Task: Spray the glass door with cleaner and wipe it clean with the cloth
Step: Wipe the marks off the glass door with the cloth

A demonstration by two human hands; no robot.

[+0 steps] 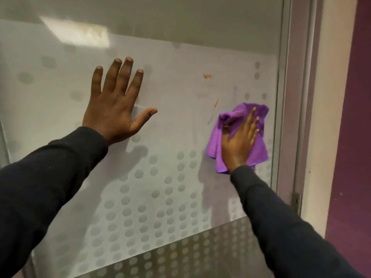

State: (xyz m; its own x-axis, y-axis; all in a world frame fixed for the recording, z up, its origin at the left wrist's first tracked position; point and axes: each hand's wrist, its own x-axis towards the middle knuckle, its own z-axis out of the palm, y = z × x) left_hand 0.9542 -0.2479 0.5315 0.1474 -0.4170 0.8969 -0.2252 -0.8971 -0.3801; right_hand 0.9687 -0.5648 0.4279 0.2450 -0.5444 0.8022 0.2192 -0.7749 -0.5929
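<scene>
The glass door [176, 121] fills the view, frosted with a pattern of grey dots. My left hand [115, 103] lies flat against it at centre left, fingers spread, holding nothing. My right hand [240, 140] presses a purple cloth [259, 149] flat onto the glass near the door's right edge. An orange-brown smear [207, 76] sits above the cloth, and a thinner orange streak [216, 102] lies just left of its top corner. No spray bottle is in view.
The door's metal frame [285, 97] runs down the right side, with a hinge [296, 201] lower down. Beyond it are a pale wall strip and a purple wall [353, 117]. A metallic dotted band [190, 251] crosses the door's lower part.
</scene>
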